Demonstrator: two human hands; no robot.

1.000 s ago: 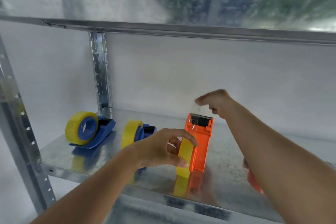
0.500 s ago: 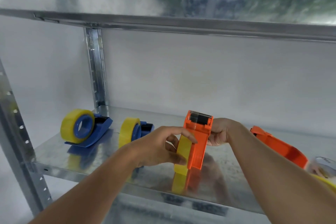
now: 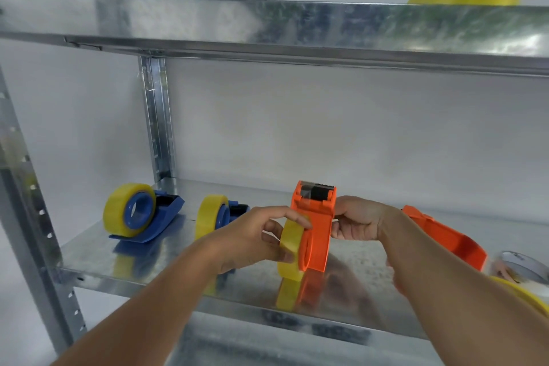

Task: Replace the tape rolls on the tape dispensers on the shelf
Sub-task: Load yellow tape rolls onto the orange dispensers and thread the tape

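While both hands work on the shelf [image 3: 166,249]:
Left hand [image 3: 252,239]: pinches the yellow tape roll [image 3: 289,246] against the orange dispenser [image 3: 316,226].
Right hand [image 3: 361,223]: grips that dispenser's right side.
Left of them: two blue dispensers [image 3: 166,214], loaded.

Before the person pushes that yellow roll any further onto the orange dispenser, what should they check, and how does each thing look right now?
1. Left hand grips the yellow roll: ok.
2. Right hand steadies the orange dispenser: ok.
3. Dispenser stands upright on the shelf: ok.
4. Roll fully seated on the dispenser's hub: cannot tell, the hub is hidden.
5. Tape end threaded up to the cutter: cannot tell.
6. Blue dispensers stand apart from the work: ok.
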